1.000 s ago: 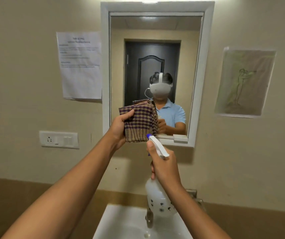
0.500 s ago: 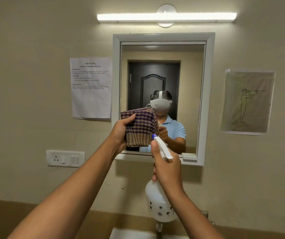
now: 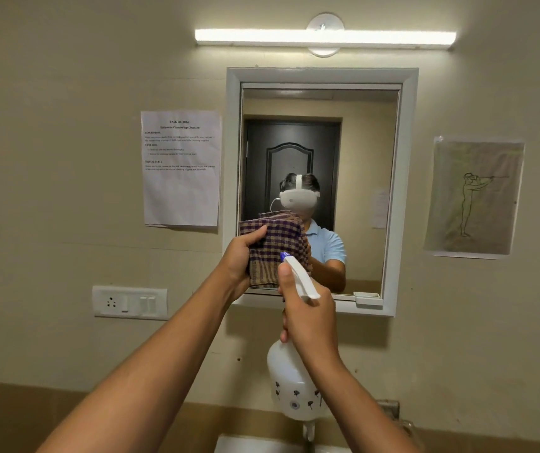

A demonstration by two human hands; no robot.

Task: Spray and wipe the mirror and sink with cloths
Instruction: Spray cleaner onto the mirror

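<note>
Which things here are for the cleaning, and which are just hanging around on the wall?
For the cleaning: the checked cloth in the left hand, the spray bottle in the right hand, the mirror, the sink.

Just there: the printed notice, the drawing, the switch plate, the tube light.

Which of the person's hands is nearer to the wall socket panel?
The left. The left hand, gripping the checked cloth, is up and to the right of the socket panel. The right hand, holding the spray bottle, is farther right.
</note>
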